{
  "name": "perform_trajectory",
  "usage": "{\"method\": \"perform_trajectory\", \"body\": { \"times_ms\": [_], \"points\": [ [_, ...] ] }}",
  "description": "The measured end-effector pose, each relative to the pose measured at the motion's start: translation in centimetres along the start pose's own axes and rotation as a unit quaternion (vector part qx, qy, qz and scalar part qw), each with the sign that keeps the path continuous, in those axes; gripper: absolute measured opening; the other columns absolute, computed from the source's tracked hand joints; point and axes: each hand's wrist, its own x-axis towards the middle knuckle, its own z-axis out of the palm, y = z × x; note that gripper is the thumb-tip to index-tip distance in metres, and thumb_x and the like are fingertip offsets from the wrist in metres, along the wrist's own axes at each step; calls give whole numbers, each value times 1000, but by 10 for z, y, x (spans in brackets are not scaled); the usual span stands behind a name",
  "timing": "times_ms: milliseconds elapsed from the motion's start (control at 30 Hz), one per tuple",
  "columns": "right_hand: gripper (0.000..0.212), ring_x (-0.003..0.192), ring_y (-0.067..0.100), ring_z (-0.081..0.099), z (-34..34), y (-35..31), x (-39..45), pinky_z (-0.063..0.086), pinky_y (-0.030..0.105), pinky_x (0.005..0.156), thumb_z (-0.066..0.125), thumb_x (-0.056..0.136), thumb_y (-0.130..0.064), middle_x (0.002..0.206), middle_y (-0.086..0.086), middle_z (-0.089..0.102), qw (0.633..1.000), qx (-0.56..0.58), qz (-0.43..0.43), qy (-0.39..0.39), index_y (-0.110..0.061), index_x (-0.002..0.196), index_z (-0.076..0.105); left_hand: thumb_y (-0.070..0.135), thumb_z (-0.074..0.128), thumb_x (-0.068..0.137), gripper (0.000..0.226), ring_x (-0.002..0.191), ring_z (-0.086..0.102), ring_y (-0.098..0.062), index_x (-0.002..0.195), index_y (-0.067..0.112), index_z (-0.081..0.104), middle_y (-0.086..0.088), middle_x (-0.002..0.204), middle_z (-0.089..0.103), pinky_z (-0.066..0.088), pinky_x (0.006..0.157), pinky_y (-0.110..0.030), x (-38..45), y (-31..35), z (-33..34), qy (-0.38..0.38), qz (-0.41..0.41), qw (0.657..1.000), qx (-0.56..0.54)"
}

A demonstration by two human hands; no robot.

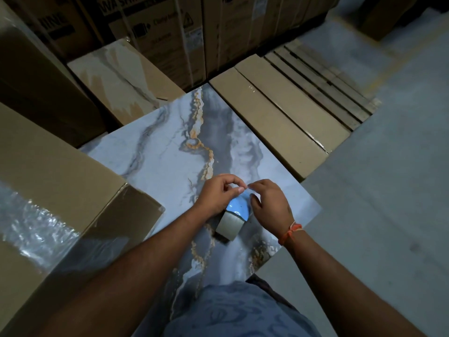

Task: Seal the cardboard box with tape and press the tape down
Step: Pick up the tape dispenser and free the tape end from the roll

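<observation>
A roll of clear tape (234, 218) with a cardboard core hangs over a blue-grey marbled slab (170, 147). My left hand (220, 194) grips the roll from the left, thumb and forefinger pinched near its top. My right hand (269, 206) is just right of the roll, its fingertips pinching the thin tape end between the two hands. A large cardboard box (56, 190) stands at the left, its top covered by a shiny strip of clear tape (31, 229).
Long flat cartons (274, 117) lie at the slab's far right edge, with a wooden pallet (328, 76) beyond. Tall printed cartons (158, 32) stand stacked at the back. Grey concrete floor (388, 190) spreads on the right. Another marbled carton (116, 76) lies behind the slab.
</observation>
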Motion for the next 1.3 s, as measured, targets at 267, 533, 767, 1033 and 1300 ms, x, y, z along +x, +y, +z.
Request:
{"method": "perform_trajectory", "body": {
  "times_ms": [267, 533, 767, 1033, 1300],
  "points": [
    [47, 75, 10, 63, 9, -3, -14, 45, 14, 66, 70, 87, -16, 101, 4, 66, 961, 190, 190, 62, -21, 132, 57, 30, 72, 88, 8, 69, 58, -15, 92, 26, 78, -21, 82, 71, 54, 68, -34, 8, -4, -1, 8, -26, 999, -37],
    [16, 67, 6, 66, 9, 1, -13, 50, 13, 56, 69, 92, -17, 87, 12, 73, 858, 446, 241, 80, -8, 105, 73, 21, 71, 94, 8, 80, 65, -10, 97, 18, 78, 5, 90, 75, 56, 79, -28, 13, 3, -1, -9, -36, 998, -54],
    [14, 65, 10, 65, 14, -1, -11, 48, 13, 53, 68, 92, -21, 80, 9, 73, 839, 465, 264, 101, -10, 89, 76, 28, 71, 93, 13, 92, 71, -20, 98, 18, 78, 7, 92, 77, 59, 92, -43, 14, 5, 2, 4, -47, 998, -36],
    [14, 65, 11, 64, 17, -2, -7, 48, 12, 54, 69, 91, -18, 76, 8, 72, 831, 472, 267, 126, -7, 89, 77, 38, 69, 94, 23, 80, 65, -13, 114, 28, 75, 8, 79, 66, 58, 84, -36, 13, 12, 7, 43, -74, 996, 12],
    [14, 61, 9, 62, 17, -1, -5, 48, 14, 52, 69, 90, -16, 74, 8, 71, 812, 490, 289, 131, -5, 89, 77, 27, 74, 93, 18, 58, 66, -7, 103, 12, 75, -10, 86, 80, 58, 61, -20, 12, 23, -3, 41, -148, 986, -60]
  ]
}}
